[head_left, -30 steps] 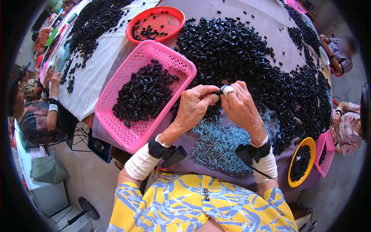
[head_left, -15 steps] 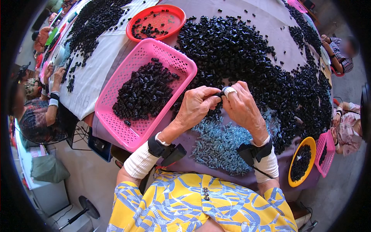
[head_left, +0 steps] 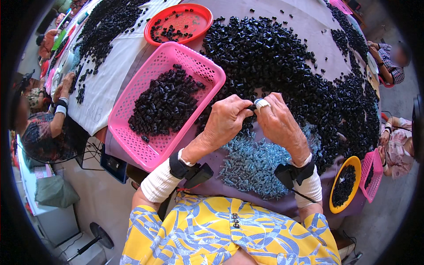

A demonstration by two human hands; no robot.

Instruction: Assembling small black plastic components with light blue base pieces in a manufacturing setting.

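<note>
Currently, both hands are over the table, in front of the wearer's chest. L. hand: thumb and index closed in a pinch, no visible gap, on a small black part. Part is btwn. the two hands, clear of the cloth, mostly covered by fingertips; fine detail n/a. R. hand: fingers bent, tips up against the other end of same part; cannot tell whether they pinch it or merely touch, as the contact is hidden. Blue-and-white band on one R. finger.

Surroundings: pink basket, perforated, just beside L. hand on its left, approx. half its floor covered w/ loose black pieces. Large heap of black pcs. beyond the hands, spreading to the right. Pile of pale-blue coils on the lilac cloth, below and btwn. the wrists. Red tray beyond basket, a few black pcs. inside. Yellow tray at right table edge, dark contents, too small to ID; small pink basket next to it.

Wearer: white cuffs w/ black straps on both wrists. Co-workers: one at left, hands near white cloth; two at right, one in checked top, one in pale pink.
</note>
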